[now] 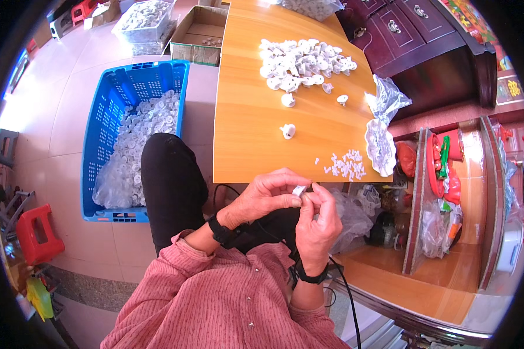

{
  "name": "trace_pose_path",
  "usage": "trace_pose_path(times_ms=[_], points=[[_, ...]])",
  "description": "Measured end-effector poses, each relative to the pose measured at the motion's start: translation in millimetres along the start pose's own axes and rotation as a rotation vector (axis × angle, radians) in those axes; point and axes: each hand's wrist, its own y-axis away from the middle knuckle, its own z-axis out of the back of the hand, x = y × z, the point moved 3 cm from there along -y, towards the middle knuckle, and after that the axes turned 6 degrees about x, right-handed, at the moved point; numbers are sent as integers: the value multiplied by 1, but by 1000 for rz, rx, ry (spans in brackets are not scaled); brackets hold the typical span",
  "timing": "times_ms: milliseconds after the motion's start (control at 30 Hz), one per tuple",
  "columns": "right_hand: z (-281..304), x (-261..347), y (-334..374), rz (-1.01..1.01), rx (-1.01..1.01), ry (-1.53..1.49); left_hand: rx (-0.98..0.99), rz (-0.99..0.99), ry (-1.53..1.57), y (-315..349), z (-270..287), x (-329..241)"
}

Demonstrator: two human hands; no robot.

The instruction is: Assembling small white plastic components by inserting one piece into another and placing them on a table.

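Just off the near edge of the wooden table [239, 116], my left hand [273, 190] pinches a small white plastic part [298, 190] between thumb and fingers. Close against it, my right hand [319, 221] has its thumb and index finger pressed together at the part's right side; whatever those fingertips hold is too small to make out. Beyond my hands lies a scatter of tiny white pieces [348, 165]. Farther back spreads a heap of round white plastic parts [303, 61], with single ones such as a loose white part [288, 131] nearer to me.
A blue crate [93, 145] full of white parts stands on the floor at my left. Behind it are a cardboard box [195, 49] and a clear tub [145, 23]. A clear plastic bag [384, 99] lies at the table's right edge. Shelves [416, 198] and a black cable [349, 291] are at right.
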Motion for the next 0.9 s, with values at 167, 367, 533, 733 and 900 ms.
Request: trace_pose_path(times_ms=[167, 367, 533, 733, 900], points=[[3, 4, -2, -204, 27, -278, -15, 14, 49, 1, 1, 2], [6, -1, -3, -168, 57, -265, -48, 76, 85, 3, 1, 1], [7, 6, -6, -137, 76, -231, -48, 68, 112, 3, 1, 2], [0, -1, 1, -169, 98, -219, -51, 62, 118, 2, -1, 1], [-4, -3, 2, -195, 95, -180, -51, 24, 98, 3, -1, 2]])
